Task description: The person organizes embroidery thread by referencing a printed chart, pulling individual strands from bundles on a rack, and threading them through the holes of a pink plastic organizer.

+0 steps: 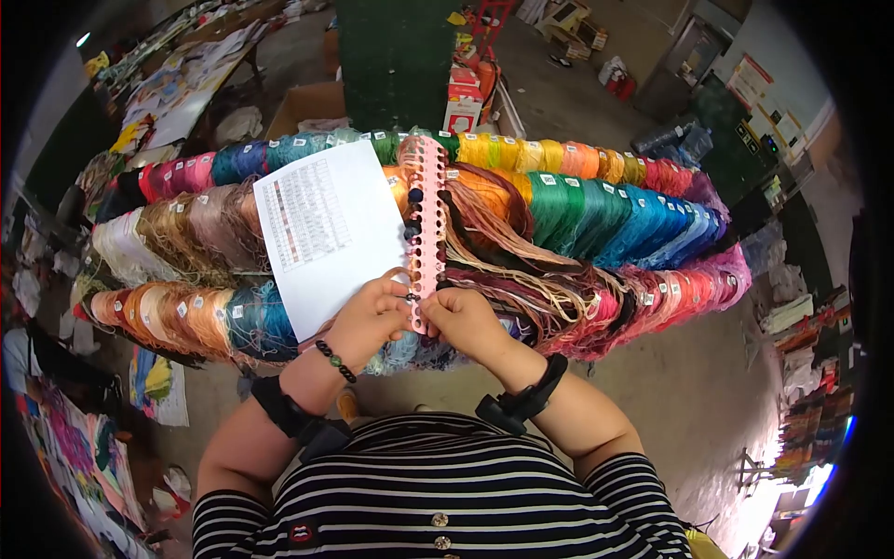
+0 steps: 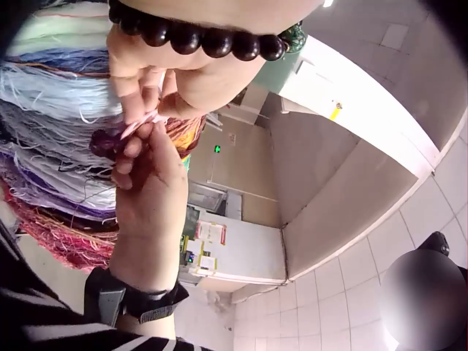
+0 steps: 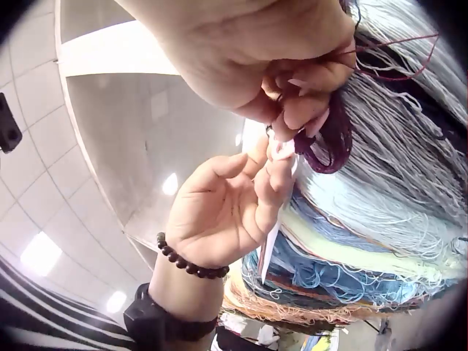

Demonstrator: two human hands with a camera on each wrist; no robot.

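A pink strip with holes along its edges [image 1: 430, 224] lies lengthwise over the thread rows, dark and brown threads looped through it. Near its lower end the left hand [image 1: 368, 312] pinches the strip's left edge. Opposite, the right hand [image 1: 463, 321] grips the same end with thumb and curled fingers. In the right wrist view, dark purple thread [image 3: 330, 142] hangs by the fingers of the right hand [image 3: 292, 80], and the left hand [image 3: 227, 205] holds the strip's end. A white printed sheet [image 1: 331, 233] lies left of the strip.
Rows of coloured thread skeins with small labels [image 1: 548, 179] stretch across both sides. Long brown and cream strands [image 1: 521, 252] spread right of the strip. Beyond stand a green pillar [image 1: 396, 65], a cardboard box [image 1: 312, 104] and a paper-covered table [image 1: 191, 88].
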